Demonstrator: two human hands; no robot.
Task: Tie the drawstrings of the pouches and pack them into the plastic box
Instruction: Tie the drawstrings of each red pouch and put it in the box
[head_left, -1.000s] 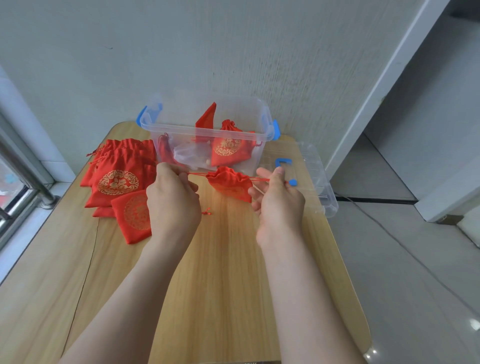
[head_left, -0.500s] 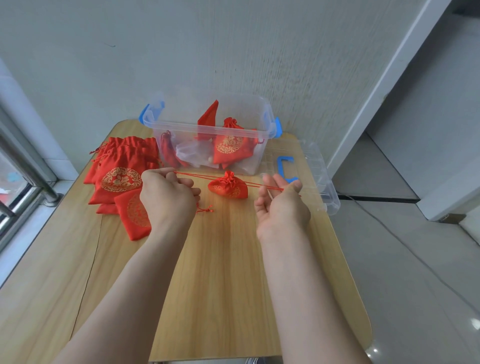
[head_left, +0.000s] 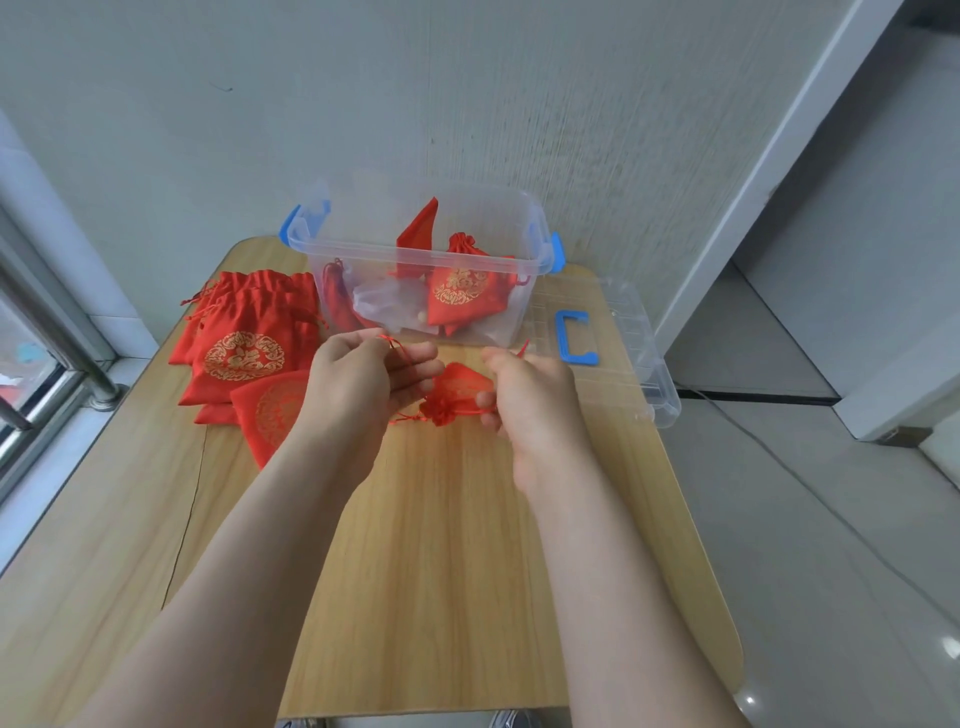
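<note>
Wooden table (head_left: 441, 571). Clear plastic box (head_left: 322, 244) at 12 o'clock, with tied pouches (head_left: 462, 296) inside. Flat pile of untied pouches (head_left: 244, 343) at 10 o'clock. Centre: one cinched pouch (head_left: 460, 387) between left hand (head_left: 353, 384) and right hand (head_left: 535, 395), each pinching a drawstring (head_left: 392, 343) end. Likely light, limp, slippery satin; best held by the cord near the gathered neck.

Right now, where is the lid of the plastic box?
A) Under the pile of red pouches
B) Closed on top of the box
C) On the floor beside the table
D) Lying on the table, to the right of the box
D: the clear lid with its blue handle lies flat on the table, to the right of the plastic box, which stands open.
</note>
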